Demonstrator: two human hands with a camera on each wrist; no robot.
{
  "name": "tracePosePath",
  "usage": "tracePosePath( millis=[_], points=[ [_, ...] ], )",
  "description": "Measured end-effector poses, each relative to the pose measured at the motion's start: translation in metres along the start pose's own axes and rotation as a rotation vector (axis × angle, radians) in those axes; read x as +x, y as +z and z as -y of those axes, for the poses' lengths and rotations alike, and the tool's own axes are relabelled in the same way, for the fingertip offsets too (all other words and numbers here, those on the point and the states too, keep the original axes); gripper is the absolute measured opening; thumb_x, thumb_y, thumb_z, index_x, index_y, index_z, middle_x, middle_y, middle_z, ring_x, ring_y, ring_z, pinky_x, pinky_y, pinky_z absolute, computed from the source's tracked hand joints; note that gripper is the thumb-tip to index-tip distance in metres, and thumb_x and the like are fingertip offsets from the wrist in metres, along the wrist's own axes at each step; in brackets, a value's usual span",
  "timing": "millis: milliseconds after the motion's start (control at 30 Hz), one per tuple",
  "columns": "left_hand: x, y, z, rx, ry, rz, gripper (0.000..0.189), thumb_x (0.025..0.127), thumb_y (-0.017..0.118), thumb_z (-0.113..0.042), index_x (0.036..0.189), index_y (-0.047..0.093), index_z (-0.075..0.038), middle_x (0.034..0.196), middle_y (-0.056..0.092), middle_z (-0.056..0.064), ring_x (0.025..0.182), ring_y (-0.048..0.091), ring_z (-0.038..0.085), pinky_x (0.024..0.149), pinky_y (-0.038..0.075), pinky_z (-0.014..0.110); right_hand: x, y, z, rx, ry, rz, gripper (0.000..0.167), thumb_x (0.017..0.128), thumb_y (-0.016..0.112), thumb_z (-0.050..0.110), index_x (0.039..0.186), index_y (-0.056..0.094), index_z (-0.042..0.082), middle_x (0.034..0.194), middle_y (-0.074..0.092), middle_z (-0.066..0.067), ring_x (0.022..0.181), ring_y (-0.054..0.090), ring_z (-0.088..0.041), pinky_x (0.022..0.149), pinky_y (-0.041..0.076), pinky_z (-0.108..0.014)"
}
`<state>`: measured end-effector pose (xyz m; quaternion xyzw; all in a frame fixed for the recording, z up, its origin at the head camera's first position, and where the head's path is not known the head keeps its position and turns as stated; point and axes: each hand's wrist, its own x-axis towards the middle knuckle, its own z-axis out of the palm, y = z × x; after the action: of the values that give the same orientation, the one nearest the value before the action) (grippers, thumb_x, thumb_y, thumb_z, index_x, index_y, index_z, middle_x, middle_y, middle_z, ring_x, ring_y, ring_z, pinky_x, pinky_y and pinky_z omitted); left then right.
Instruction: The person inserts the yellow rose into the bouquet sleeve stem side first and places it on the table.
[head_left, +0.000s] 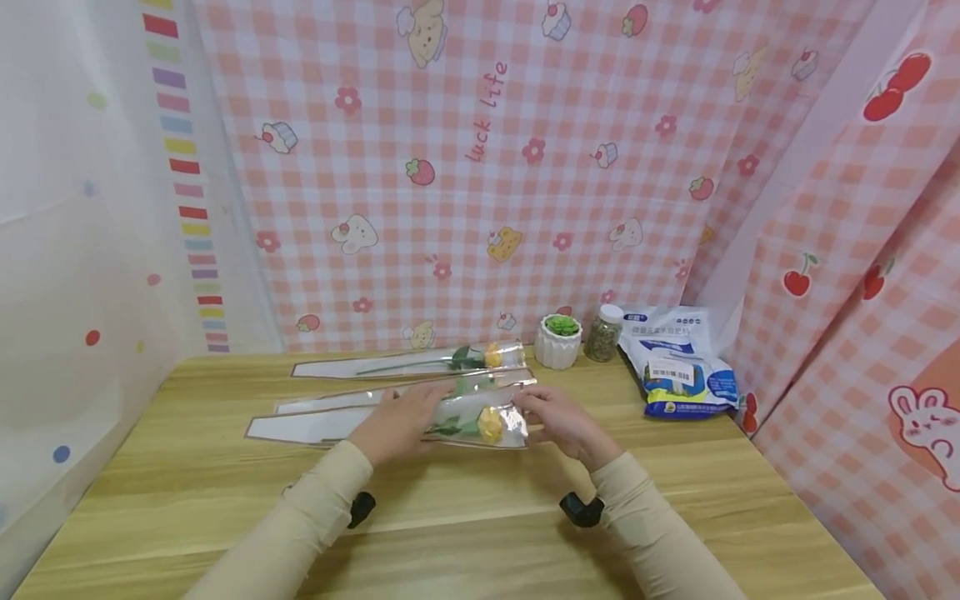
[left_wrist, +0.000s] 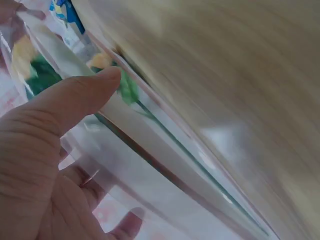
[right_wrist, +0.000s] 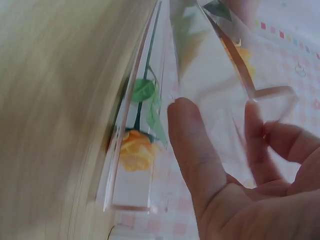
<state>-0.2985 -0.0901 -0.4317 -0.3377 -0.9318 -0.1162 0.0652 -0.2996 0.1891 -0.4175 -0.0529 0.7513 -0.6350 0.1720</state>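
A yellow rose (head_left: 491, 423) in a clear flower sleeve with brown edging is raised between both hands, its leaves showing through the film. My left hand (head_left: 401, 421) grips it along the stem part, thumb on one face and fingers behind, as the left wrist view shows. At the bloom end, my right hand (head_left: 564, 427) pinches the sleeve's corner (right_wrist: 252, 95) between thumb and fingers. Just behind lies another sleeve (head_left: 517, 379), largely hidden by the hands. A third wrapped rose (head_left: 492, 356) rests flat farthest back, beneath the patterned cloth.
A white ribbed pot (head_left: 558, 346) with a green succulent stands at the back. To its right are a white-lidded jar (head_left: 603, 333) of dried bits and a blue-and-white bag (head_left: 678, 367). Checked cloth (head_left: 480, 192) hangs behind the wooden table (head_left: 450, 533).
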Motion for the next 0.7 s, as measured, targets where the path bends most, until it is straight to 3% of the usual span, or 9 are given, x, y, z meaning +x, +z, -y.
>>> tracePosePath(
  millis=[167,333,533,700],
  points=[
    [-0.015,0.000,0.017,0.004,-0.043,0.076,0.081,0.086,0.083,-0.020,0.152,0.039,-0.006,0.145,0.053,0.018,0.134,0.049,0.036,0.104,0.037,0.074,-0.001,-0.009,0.001,-0.029,0.057,-0.023,0.020,0.108,0.044,0.021,0.100,0.055,0.007,0.088,0.050,-0.002,0.082,0.052,-0.013,0.069,0.057,-0.035],
    [-0.027,0.001,0.030,0.023,-0.046,0.148,0.065,0.084,0.082,-0.019,0.140,0.052,-0.004,0.132,0.062,0.017,0.122,0.058,0.036,0.097,0.049,0.065,-0.001,-0.014,-0.002,-0.087,0.077,0.010,0.019,0.108,0.045,0.021,0.107,0.054,0.004,0.101,0.056,-0.008,0.088,0.061,-0.021,0.064,0.060,-0.038],
    [-0.039,-0.004,0.033,0.004,-0.061,0.201,0.069,0.079,0.087,-0.018,0.137,0.054,-0.003,0.132,0.061,0.018,0.121,0.059,0.037,0.091,0.052,0.064,0.000,-0.024,-0.009,-0.128,0.098,0.056,0.020,0.107,0.046,0.019,0.108,0.052,0.001,0.110,0.056,-0.015,0.093,0.065,-0.028,0.064,0.062,-0.040],
    [-0.047,-0.007,0.040,0.003,-0.080,0.220,0.073,0.078,0.088,-0.016,0.141,0.052,0.000,0.138,0.058,0.020,0.126,0.057,0.039,0.098,0.050,0.060,0.001,-0.037,-0.015,-0.151,0.128,0.060,0.025,0.107,0.047,0.020,0.115,0.052,-0.003,0.106,0.058,-0.015,0.089,0.066,-0.027,0.062,0.062,-0.037]
  ],
)
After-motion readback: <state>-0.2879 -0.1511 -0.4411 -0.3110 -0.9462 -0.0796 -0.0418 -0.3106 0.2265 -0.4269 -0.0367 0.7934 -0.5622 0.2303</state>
